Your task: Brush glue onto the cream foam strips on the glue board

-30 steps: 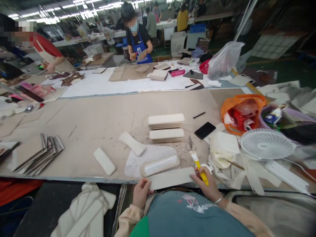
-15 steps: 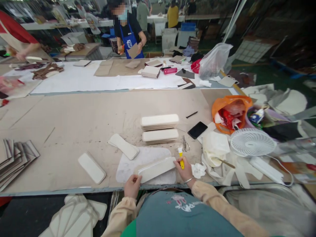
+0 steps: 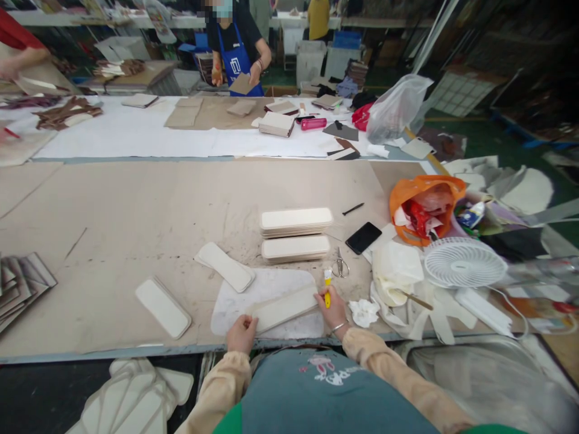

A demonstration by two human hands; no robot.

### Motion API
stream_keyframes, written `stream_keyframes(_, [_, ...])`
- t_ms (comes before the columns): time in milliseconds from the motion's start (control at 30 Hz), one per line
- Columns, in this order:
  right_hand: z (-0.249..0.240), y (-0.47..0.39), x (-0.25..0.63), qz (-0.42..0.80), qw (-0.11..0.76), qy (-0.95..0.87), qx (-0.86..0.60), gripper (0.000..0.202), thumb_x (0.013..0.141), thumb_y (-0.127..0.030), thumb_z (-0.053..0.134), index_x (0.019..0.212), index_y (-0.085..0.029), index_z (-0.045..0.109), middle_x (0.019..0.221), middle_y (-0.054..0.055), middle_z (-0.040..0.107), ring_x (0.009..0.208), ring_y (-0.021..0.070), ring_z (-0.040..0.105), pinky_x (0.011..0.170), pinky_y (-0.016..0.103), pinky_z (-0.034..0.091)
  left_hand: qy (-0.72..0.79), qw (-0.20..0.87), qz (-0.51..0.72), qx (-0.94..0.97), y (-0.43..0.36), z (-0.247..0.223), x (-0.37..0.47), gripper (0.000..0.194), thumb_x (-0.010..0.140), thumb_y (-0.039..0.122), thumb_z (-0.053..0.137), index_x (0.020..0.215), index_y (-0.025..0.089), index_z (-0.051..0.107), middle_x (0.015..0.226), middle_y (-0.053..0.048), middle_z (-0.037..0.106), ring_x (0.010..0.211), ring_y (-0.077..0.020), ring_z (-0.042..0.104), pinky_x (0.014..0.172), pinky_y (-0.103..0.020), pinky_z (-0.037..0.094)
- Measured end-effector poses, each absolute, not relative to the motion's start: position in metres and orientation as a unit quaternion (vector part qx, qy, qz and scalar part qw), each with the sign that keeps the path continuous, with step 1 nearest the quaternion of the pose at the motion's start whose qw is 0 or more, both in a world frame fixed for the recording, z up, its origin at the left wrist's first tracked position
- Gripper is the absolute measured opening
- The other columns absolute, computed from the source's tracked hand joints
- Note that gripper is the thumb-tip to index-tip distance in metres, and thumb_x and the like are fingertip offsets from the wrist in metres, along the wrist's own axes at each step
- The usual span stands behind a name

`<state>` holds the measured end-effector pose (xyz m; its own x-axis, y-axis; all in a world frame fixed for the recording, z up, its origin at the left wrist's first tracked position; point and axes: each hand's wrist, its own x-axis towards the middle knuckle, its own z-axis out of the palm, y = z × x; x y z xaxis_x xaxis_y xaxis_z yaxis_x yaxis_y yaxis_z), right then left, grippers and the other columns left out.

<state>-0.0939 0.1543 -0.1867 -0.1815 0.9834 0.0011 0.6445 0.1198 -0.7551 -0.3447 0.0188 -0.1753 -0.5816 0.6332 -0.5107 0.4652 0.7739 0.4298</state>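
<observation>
A long off-white strip (image 3: 284,310) with a flat, smooth face lies slantwise over a pale rounded sheet (image 3: 226,301) at the table's front. My left hand (image 3: 242,333) pinches the strip's lower left end between thumb and fingers. At its upper right end, my right hand (image 3: 333,308) grips the edge and also keeps a small yellow-handled brush (image 3: 327,295) tucked in the fingers, its whitish tip pointing up. Left of the sheet rest a few loose rounded strips (image 3: 226,267) and a small pile of rounded strips (image 3: 163,307).
Two neat stacks of strips (image 3: 296,247) stand ahead, with scissors (image 3: 340,263), a phone (image 3: 363,238) and a pen (image 3: 353,208) beside them. Crumpled paper (image 3: 364,312), a white fan (image 3: 465,263) and an orange bag (image 3: 398,199) crowd the right. A co-worker (image 3: 239,54) stands across the tables.
Both hands stay on the strip's ends, and its upper edge, where a gap between layers showed, now looks closer together. My right hand has shifted slightly left. The view has tilted a little downward.
</observation>
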Motion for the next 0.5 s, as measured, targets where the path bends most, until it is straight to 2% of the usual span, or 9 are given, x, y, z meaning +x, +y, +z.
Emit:
stream_keyframes(300, [-0.189,0.156,-0.088,0.316,0.286,-0.687,-0.588,0.021,0.080,-0.041,0.051,0.075,-0.021,0.045,0.071,0.001,0.058,0.066,0.0175,0.055,0.065,0.030,0.043,0.875,0.347,0.127,0.313,0.022,-0.183,-0.348,0.023,0.078,0.040,0.046,0.073,0.020,0.056,0.062,0.000,0.061,0.065,-0.0163,0.058,0.061,-0.025,0.036])
stream_keyframes(500, [-0.195,0.153,-0.068,0.373,0.294,-0.662,-0.580,0.018,0.087,-0.039,0.040,0.082,-0.022,0.045,0.077,0.003,0.062,0.066,0.0177,0.060,0.064,0.031,0.048,0.876,0.341,0.129,0.317,0.022,-0.184,-0.348,0.024,0.078,0.042,0.046,0.073,0.021,0.055,0.063,0.000,0.062,0.066,-0.0168,0.059,0.062,-0.025,0.037])
